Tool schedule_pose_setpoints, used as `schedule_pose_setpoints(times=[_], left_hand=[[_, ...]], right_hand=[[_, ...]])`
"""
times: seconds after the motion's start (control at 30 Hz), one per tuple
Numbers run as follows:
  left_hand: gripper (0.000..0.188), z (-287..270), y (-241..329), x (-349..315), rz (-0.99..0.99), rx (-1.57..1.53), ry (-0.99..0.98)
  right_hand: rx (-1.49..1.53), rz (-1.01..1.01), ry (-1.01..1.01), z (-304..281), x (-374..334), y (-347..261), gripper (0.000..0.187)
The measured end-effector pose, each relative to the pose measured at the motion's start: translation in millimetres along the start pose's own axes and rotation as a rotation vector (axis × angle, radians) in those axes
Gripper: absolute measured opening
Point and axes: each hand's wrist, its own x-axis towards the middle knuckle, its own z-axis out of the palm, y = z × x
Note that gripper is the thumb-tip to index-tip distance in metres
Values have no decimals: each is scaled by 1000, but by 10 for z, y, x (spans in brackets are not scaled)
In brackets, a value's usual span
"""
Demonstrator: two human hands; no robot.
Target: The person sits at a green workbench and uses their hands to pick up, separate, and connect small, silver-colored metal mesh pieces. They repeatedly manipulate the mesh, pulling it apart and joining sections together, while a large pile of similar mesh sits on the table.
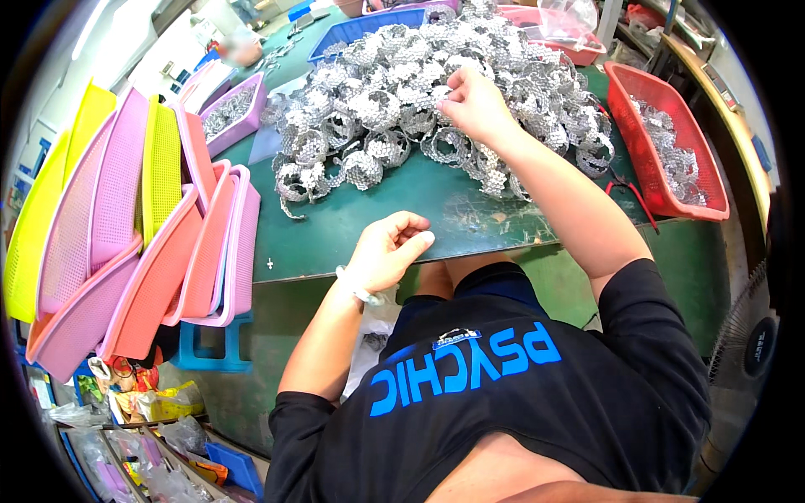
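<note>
The right hand (474, 105) curls its fingertips into the heap of coiled silvery metal strips (419, 109), so what they pinch cannot be told. The left hand (386, 250) is loosely closed at the edge of the green worktable (369, 222), its palm hidden. The heap's far side and the blue plastic tray (360, 29) behind it are cut off by the top edge.

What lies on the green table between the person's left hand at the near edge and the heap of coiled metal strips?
Only bare table top, scuffed and flecked, separates the left hand from the heap, as the head view shows.
</note>
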Motion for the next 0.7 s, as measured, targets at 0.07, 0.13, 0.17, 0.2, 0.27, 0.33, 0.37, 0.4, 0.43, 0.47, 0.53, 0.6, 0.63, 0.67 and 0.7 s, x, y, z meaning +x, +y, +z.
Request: schedule_pose_setpoints(times=[0.07, 0.13, 0.17, 0.2, 0.27, 0.33, 0.37, 0.4, 0.43, 0.47, 0.53, 0.6, 0.63, 0.67, 0.7], left_hand=[[21, -2, 1, 14, 0, -1, -4], [21, -17, -21, 20, -1, 4, -11], [21, -28, -32, 22, -3, 7, -10], [21, -41, -41, 26, -4, 9, -10], [21, -47, -61, 38, -12, 7, -12], [22, -48, -76, 57, -24, 6, -20], [22, -45, -86, 75, -15, 6, -31], [22, -42, -99, 97, -6, 5, -41], [23, -55, -94, 120, 7, 9, -47], [23, -56, -85, 128, -1, 4, -49], [24, -59, -70, 129, -14, -4, -49], [24, -107, -99, 160, -16, 0, -47], [24, -115, -114, 173, -21, 0, -48], [24, -115, -80, 207, -11, -11, -37], [24, -105, -49, 253, 12, -23, -38]], right_hand=[[185, 118, -7, 21, 7, -25, 27], [385, 200, -2, 46, -8, 3, 28], [434, 192, 8, 37, -36, 20, 28], [483, 185, 18, 26, -83, 24, 28], [511, 193, 34, 16, -128, 57, 27], [551, 166, 29, 20, -119, 56, 27], [569, 154, 27, 14, -121, 59, 27], [515, 131, 21, 9, -132, 83, 27], [465, 102, 15, 19, -131, 115, 26], [414, 73, 9, 28, -137, 153, 26], [448, 61, 38, 30, -192, 177, 23], [375, 22, 30, 10, -207, 197, 22], [352, 3, 23, 10, -215, 192, 22], [377, 9, 30, -1, -168, 177, 22], [403, 15, 37, -22, -93, 154, 22]])
